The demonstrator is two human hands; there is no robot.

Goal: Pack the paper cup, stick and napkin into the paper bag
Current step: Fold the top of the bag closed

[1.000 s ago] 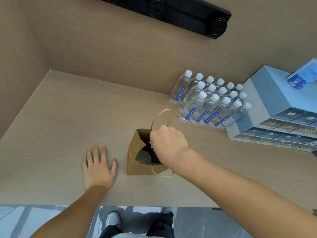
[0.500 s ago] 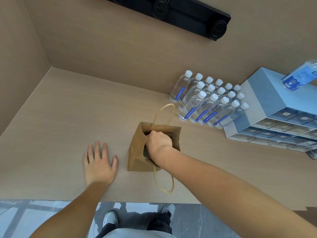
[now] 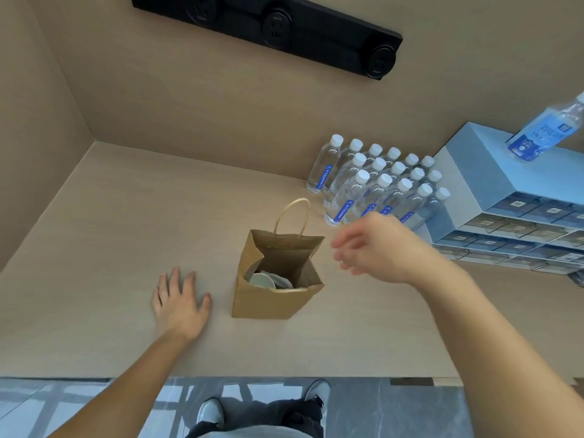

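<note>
A brown paper bag (image 3: 268,300) stands upright and open on the beige counter (image 3: 110,232), its far handle raised. Inside it I see the pale round rim of the paper cup (image 3: 262,280) with something white beside it, perhaps the napkin; the stick is not visible. My left hand (image 3: 180,300) lies flat on the counter just left of the bag, fingers spread. My right hand (image 3: 376,248) hovers in the air to the right of the bag's mouth, blurred, fingers loosely apart and holding nothing.
Several clear water bottles (image 3: 373,184) with white caps stand in rows behind and right of the bag. A stack of blue boxes (image 3: 493,197) sits at the far right with one bottle (image 3: 543,131) on top. A black socket strip (image 3: 278,30) runs along the back wall. The counter's front edge lies near my feet.
My right hand was reaching down into the bag; it has come out and moved up to the right, empty. The left hand stayed flat on the counter.
</note>
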